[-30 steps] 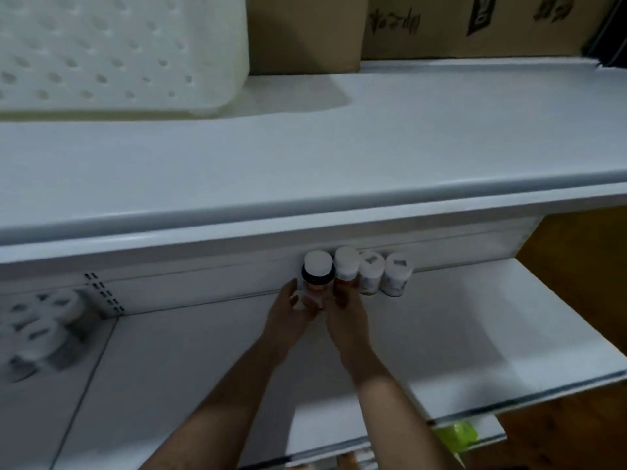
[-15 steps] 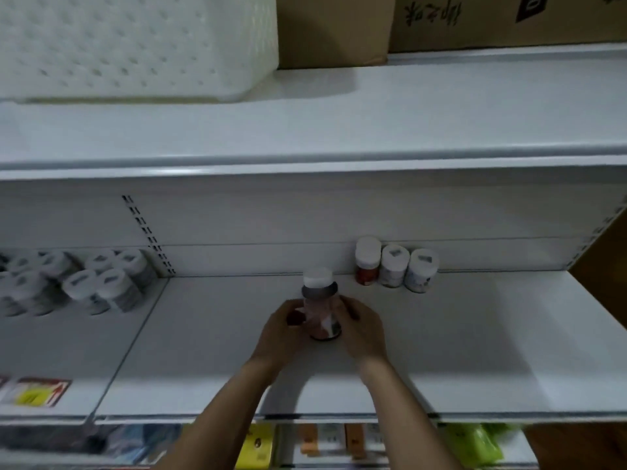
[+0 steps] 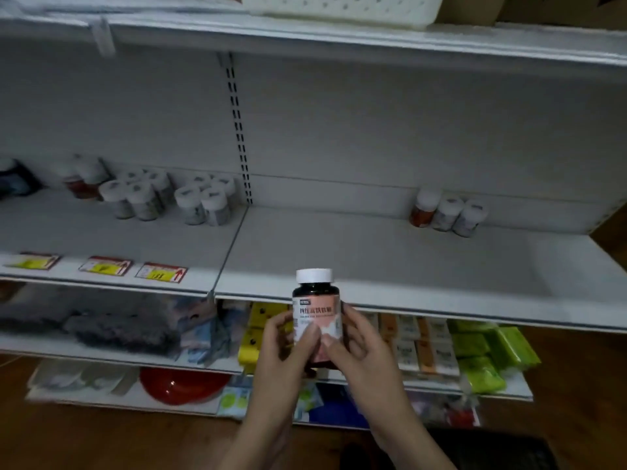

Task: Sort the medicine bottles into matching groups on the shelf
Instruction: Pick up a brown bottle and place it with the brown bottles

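A person holds one bottle [image 3: 316, 317] upright in both hands in front of the shelf [image 3: 373, 259]. It is clear of the shelf's board, with its white cap level with the shelf's front edge and its dark body below that edge. The left hand [image 3: 285, 347] wraps the bottle's left side, fingers curled round behind it and the thumb laid across the pink label. The right hand [image 3: 359, 351] does the same on the right side, its thumb pressed on the lower label, so the two thumb tips nearly meet. Both grips are narrow, drawn in to the bottle's width, and neither hand holds anything else. The label faces the camera, and its printed characters are too blurred to read in full. At the rear of the shelf's right bay a trio [image 3: 448, 215] stands in a row against the back panel: one reddish bottle with a white cap, and two paler ones close beside it. A slotted upright [image 3: 239, 130] rises from the shelf between its two bays. Just left of it, at the rear of the left bay, stands a cluster [image 3: 205, 201] of white-capped bottles packed together. A second cluster [image 3: 139, 195] stands farther left along the same back panel. Red and yellow tags [image 3: 105, 265] lie along the left bay's front edge. A white basket [image 3: 339, 8] sits on the board above the shelf. Yellow packs [image 3: 258, 334] and green packs [image 3: 492, 354] fill the board under it.
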{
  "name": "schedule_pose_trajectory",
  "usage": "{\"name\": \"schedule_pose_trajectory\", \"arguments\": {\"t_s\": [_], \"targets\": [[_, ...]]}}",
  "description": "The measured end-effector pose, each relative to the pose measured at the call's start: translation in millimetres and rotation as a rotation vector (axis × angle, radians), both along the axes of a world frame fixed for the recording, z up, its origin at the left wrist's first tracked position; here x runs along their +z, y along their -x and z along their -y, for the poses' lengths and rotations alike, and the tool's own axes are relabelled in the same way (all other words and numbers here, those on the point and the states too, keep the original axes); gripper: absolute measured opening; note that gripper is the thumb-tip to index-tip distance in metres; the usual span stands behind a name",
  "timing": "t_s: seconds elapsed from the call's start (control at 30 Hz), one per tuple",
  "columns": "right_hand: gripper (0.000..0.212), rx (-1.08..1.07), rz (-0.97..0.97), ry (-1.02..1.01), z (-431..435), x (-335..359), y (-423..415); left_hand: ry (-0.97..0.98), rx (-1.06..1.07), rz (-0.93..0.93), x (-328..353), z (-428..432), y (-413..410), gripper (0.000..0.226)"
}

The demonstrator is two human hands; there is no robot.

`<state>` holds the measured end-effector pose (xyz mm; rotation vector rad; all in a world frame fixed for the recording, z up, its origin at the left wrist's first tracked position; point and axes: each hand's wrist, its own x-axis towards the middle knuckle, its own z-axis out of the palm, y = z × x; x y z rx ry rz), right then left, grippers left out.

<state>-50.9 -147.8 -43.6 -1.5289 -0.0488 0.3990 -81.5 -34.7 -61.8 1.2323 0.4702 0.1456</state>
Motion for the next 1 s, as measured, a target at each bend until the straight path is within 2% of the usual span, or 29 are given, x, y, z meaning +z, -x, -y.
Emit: {"name": "schedule_pose_trajectory", "arguments": {"t_s": [0.13,0.23,0.33,0.5,0.7,0.87,1.0], "targets": [[0.043,-0.042,0.005,-0.035,-6,14,43,-0.026,-0.021,0.039,11,-6,42,0.049],[0.045,-0.025,0.057,-0.072,-5,31,63,-0.015,-0.024,0.081,30,-5,64,0.054],[0.047,-0.008,0.132,-0.098,-2,44,76,-0.008,-0.018,0.143,49,-4,80,0.058],[0.057,0.052,0.203,-0.183,17,73,80,-0.037,0.025,0.233,81,14,91,0.049],[0.037,0.018,0.246,-0.201,50,81,74,-0.031,0.020,0.294,99,54,85,0.057],[0.032,0.008,0.216,-0.269,68,80,69,-0.100,0.055,0.337,102,76,81,0.058],[0.040,0.059,0.151,-0.344,81,78,65,-0.195,0.092,0.352,103,91,77,0.064]]}}
